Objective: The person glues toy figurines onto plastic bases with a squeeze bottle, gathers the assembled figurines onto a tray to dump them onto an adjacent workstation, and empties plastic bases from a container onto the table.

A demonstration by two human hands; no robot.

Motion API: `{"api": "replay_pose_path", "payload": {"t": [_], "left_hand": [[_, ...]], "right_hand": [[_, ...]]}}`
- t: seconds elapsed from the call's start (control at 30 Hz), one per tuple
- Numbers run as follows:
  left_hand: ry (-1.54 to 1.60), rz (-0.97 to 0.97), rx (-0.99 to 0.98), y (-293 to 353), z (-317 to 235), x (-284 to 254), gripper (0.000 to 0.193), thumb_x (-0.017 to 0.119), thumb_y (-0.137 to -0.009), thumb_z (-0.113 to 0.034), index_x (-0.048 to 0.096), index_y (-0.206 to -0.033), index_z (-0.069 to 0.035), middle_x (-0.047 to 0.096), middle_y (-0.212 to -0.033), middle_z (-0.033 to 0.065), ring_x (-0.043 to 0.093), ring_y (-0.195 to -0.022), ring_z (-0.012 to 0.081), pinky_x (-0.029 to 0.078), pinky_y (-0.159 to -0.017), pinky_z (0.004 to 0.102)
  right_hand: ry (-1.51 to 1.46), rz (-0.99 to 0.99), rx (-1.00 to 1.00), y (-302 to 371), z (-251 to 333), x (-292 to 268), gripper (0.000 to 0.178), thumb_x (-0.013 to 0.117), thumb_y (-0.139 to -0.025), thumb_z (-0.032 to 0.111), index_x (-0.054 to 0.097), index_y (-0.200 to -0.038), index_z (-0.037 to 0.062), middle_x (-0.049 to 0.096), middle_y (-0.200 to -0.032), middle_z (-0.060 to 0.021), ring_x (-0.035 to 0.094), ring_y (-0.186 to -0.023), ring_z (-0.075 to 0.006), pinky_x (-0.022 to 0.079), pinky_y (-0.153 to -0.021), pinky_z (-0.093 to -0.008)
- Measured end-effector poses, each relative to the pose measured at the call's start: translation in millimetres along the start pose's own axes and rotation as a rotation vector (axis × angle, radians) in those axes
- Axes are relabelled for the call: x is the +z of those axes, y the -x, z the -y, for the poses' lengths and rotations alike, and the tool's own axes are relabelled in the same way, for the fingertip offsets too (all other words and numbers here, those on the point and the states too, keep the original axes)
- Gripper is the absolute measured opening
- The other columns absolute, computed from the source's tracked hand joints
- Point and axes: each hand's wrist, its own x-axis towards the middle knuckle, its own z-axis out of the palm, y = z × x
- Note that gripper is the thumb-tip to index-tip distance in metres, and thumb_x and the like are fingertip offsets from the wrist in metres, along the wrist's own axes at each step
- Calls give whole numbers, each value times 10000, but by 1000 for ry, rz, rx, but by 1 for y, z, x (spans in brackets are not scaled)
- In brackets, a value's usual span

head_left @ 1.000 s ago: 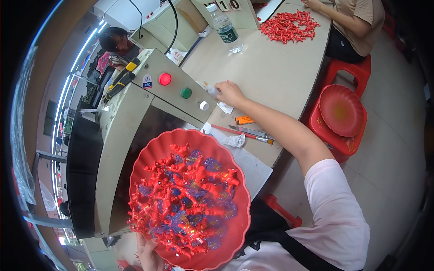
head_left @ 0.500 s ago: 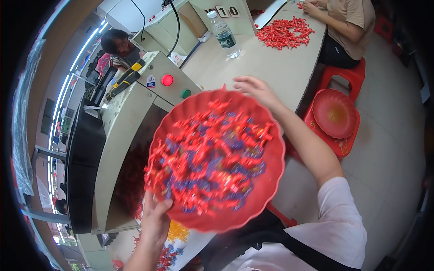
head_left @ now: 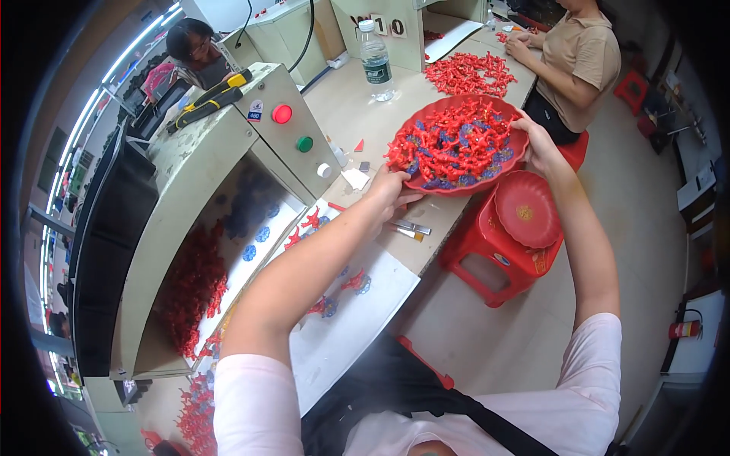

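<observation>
A red scalloped bowl (head_left: 511,166) is held over the table's edge, tilted a little toward me. Many small red and blue plastic pieces (head_left: 456,140) fill most of it. My left hand (head_left: 389,191) grips its near-left rim, fingers partly under the bowl. On the far right side, my right hand (head_left: 538,143) is closed on the rim. Both arms reach forward. Behind the bowl lies a spread heap of red pieces (head_left: 471,74) on the table.
A red stool (head_left: 483,251) carries another red bowl (head_left: 525,216). A water bottle (head_left: 375,64) stands behind. To the left is a machine housing (head_left: 228,140) with yellow-black pliers (head_left: 209,99) on top. A white sheet (head_left: 346,334) bears pieces. A co-worker (head_left: 582,53) sits at the far right.
The bowl has moved away from me and to the right, over the table's edge. My right hand, earlier apart from its rim, now grips it.
</observation>
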Motion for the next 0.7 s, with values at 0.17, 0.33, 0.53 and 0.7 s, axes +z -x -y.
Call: {"api": "replay_pose_path", "payload": {"t": [0.17, 0.33, 0.53, 0.7], "left_hand": [[-22, -15, 0, -40, -5, -4, 339, 318, -852, -33, 311, -1189, -71, 520, -1039, 163, 596, -848, 264, 528, -709, 365], [-64, -75, 42, -53, -15, -8, 322, 306, -862, -49, 320, -1183, -67, 539, -1004, 156, 599, -826, 263, 533, -688, 359], [66, -17, 4, -48, -18, -4, 368, 312, -863, -48, 233, -1215, -119, 484, -1112, 163, 594, -867, 276, 529, -707, 425], [-16, -79, 127, -50, -14, -15, 451, 268, -829, 21, 168, -1233, -153, 426, -1176, 141, 593, -871, 283, 537, -678, 449]], "right_hand": [[253, -98, 53, -44, 17, 8, 547, 401, -728, 111, 314, -1267, 156, 546, -965, -72, 602, -766, -210, 517, -614, -494], [313, -149, 77, -73, 21, 12, 551, 409, -726, 121, 300, -1264, 173, 546, -904, -64, 601, -745, -205, 511, -618, -499], [236, -170, 190, -75, -16, 3, 503, 433, -751, 175, 351, -1247, 175, 537, -1052, -77, 580, -880, -227, 511, -615, -479], [1494, -362, -456, -106, 24, 19, 571, 541, -757, 340, 393, -1233, 63, 481, -1158, -197, 479, -1062, -308, 380, -896, -349]]}}
